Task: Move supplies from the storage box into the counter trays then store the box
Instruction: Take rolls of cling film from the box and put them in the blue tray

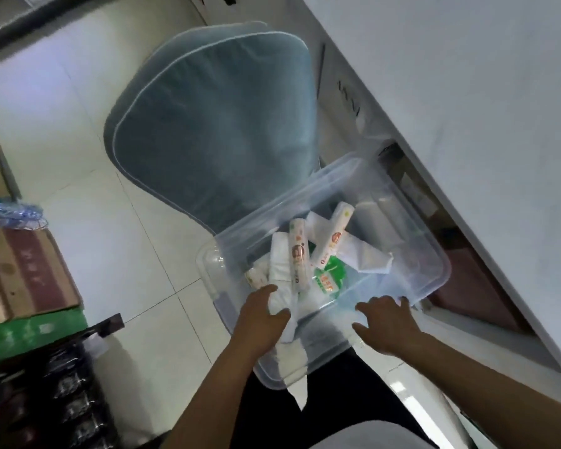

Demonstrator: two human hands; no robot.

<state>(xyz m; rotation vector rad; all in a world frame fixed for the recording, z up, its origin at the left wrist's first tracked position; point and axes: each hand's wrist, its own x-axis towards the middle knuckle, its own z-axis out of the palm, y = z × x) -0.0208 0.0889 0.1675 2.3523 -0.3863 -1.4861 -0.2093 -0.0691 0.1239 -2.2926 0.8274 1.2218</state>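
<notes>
A clear plastic storage box (412, 222) is tilted in front of me, partly under the white counter. Inside lie white rolls with printed labels (297, 254), folded white bags (368, 252) and a green-printed packet (329, 277). My left hand (261, 314) grips the near left rim of the box. On the near right rim my right hand (386, 322) holds on, fingers spread over the edge.
A grey-blue cushioned chair seat (214, 124) stands just beyond the box. The white counter (467, 92) runs along the right, with a dark open shelf (450, 241) below it. Cardboard boxes (23, 273) and a dark pack of bottles (55, 390) sit at the left on the tiled floor.
</notes>
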